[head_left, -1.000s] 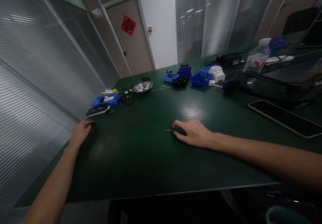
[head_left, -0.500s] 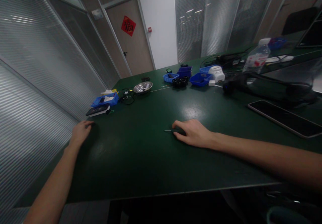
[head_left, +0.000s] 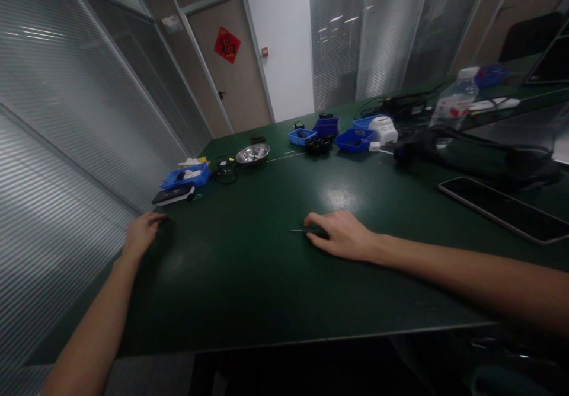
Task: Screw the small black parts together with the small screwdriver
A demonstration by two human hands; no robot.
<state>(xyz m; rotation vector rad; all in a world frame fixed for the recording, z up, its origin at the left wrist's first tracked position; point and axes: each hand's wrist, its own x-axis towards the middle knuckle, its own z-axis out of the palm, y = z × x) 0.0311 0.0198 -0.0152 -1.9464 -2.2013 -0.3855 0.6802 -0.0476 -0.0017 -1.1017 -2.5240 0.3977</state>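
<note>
My right hand (head_left: pixel 342 236) rests on the dark green table (head_left: pixel 249 277), fingers curled over a small dark tool (head_left: pixel 306 230) whose thin metal tip pokes out to the left. My left hand (head_left: pixel 141 233) lies at the table's left edge, fingers curled loosely around a small dark object that I cannot make out. Both forearms reach in from the near edge.
Along the far side stand several blue bins (head_left: pixel 353 140), a metal bowl (head_left: pixel 252 154), a white device (head_left: pixel 383 129), cables and a water bottle (head_left: pixel 453 103). A blue tray (head_left: pixel 185 176) and dark case (head_left: pixel 172 194) sit far left. A tablet (head_left: pixel 504 209) lies at right.
</note>
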